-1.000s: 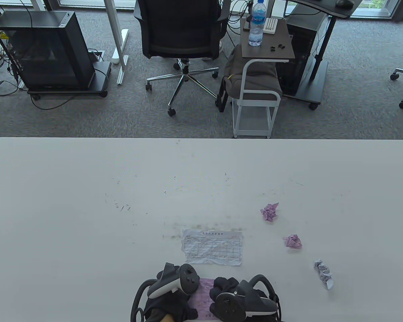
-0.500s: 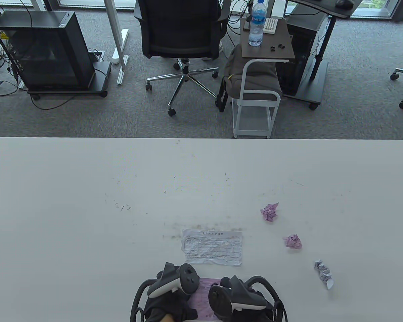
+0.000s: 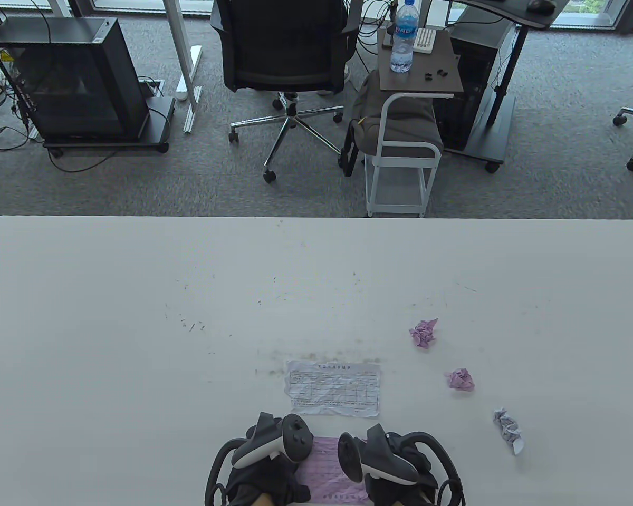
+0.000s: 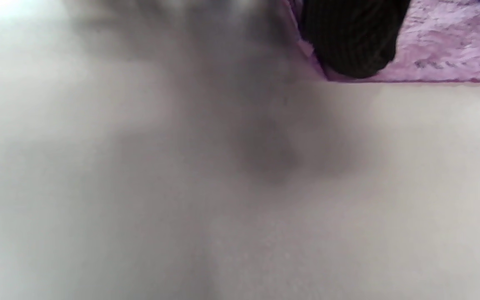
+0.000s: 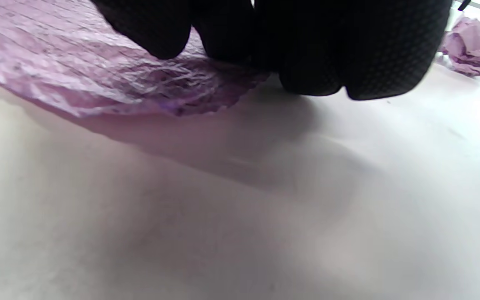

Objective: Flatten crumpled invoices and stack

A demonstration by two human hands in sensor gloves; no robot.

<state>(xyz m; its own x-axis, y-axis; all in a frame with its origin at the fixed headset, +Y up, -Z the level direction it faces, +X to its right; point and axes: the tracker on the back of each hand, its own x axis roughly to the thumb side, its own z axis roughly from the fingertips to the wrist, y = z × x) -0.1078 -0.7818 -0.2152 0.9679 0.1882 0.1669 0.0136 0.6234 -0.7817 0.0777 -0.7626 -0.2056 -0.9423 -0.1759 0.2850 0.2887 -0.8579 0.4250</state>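
Starting w/ our left hand (image 3: 266, 464): it's down at the near edge of the table (image 3: 137, 316), tracker on top, sitting on the left side of the pink invoice (image 3: 324, 472). In the left wrist view one gloved fingertip (image 4: 350, 41) presses flat on the pink sheet right at its edge, rest of that view is just blurry tabletop. Fingers look laid down on the paper, not curled round it, but tbh most of them are hidden so we can't say more than that.

Our right hand (image 3: 395, 469) is on the right side of the same sheet. Right wrist view shows the fingertips (image 5: 315, 50) bunched together, coming down on the paper's edge, and that edge is lifted a bit off the table, still wrinkly. Whether they're pinching it or only pushing on it, we can't tell from here.

So the pink invoice is between both hands, mostly flat, at the near edge.

Just beyond it lies a white invoice (image 3: 333, 388), already flattened, printed grid facing up, not touching the pink one.

Off to the right, well apart from the hands, 3 crumpled ones in a diagonal line: far pink ball (image 3: 423, 333), middle pink ball (image 3: 460, 379), and a grey-white wad (image 3: 508, 429) nearest us.
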